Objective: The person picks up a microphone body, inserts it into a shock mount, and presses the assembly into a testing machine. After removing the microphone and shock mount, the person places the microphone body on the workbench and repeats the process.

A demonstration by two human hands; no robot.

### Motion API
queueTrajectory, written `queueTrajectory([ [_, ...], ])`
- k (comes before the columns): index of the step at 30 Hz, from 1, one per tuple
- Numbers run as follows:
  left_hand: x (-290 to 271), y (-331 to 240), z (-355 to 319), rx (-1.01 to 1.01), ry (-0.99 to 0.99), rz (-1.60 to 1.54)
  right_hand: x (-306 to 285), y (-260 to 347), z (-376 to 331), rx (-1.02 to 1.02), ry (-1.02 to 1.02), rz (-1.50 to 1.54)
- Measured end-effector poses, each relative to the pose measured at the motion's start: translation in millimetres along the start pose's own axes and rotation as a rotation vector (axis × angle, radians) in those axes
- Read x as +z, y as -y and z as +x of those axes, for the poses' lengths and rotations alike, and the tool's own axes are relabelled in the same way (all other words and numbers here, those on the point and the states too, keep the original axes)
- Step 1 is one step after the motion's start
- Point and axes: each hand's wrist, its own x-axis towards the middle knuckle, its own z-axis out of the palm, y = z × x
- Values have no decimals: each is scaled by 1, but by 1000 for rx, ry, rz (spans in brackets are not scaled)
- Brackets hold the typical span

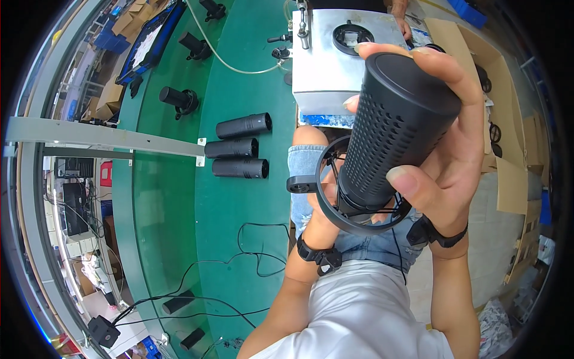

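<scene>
A black cylindrical microphone [388, 131] with a perforated grille and a smooth end is held up close in front of me, tilted. My right hand [460, 137] wraps round it, thumb on the near side and fingers over the top end. Its lower end sits within a black ring-shaped shock mount [359, 226], which has a threaded lug on its left. Behind the ring, my left hand [327, 194] grips the shock mount from below; most of its fingers are hidden.
Three black perforated cylinders [239, 148] lie on the green bench [257, 203] to the left. Several mounted microphones [178, 100] stand farther off. Ahead is a white metal fixture [326, 66] carrying a black ring [353, 37]. Another person's hand [400, 21] is beyond it. Cables [221, 261] cross the bench.
</scene>
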Motion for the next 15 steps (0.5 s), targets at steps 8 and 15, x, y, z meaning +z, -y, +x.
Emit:
queueTrajectory([
  [8,41,-11,16,148,275,-327,-12,-38,10,-303,7,7],
  [15,14,-3,3,-24,158,-435,-17,-32,9,-34,30,-71],
])
